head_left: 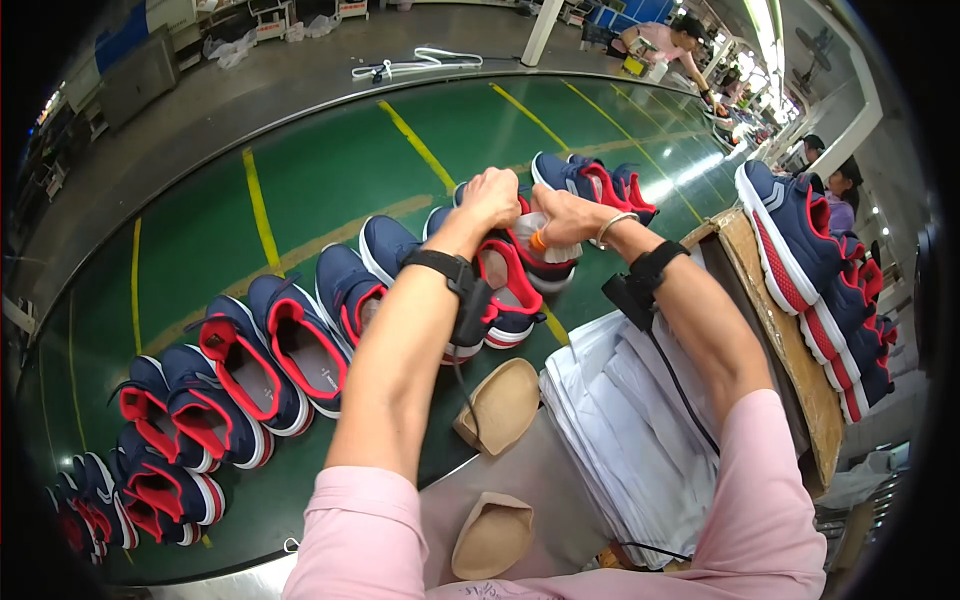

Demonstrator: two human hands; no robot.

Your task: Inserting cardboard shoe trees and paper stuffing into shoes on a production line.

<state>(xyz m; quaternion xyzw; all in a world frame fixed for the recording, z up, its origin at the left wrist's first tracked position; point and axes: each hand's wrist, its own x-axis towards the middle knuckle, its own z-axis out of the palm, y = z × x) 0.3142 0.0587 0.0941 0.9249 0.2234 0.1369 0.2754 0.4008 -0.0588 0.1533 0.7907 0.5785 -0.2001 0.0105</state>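
Navy sneakers with red lining stand in a row on a green conveyor belt [330, 220]. Around the upper of one sneaker [550, 272] in the middle, the fingers of my left hand [488, 200] are curled; their tips are hidden. My right hand [570, 218] is closed on crumpled white tissue paper [562, 250] at that sneaker's opening. Something orange wraps one of its fingers. Just left of it, another sneaker [508, 285] sits partly behind my left forearm, its opening toward me. Beyond my right hand stand more sneakers [565, 178].
A stack of white paper sheets [630, 430] lies near my right forearm. Two tan moulded shoe inserts [505, 400] rest close to me. Several sneakers [790, 235] line the worn cardboard edge [790, 370] at right. A person in pink [665, 42] leans over the belt's far end.
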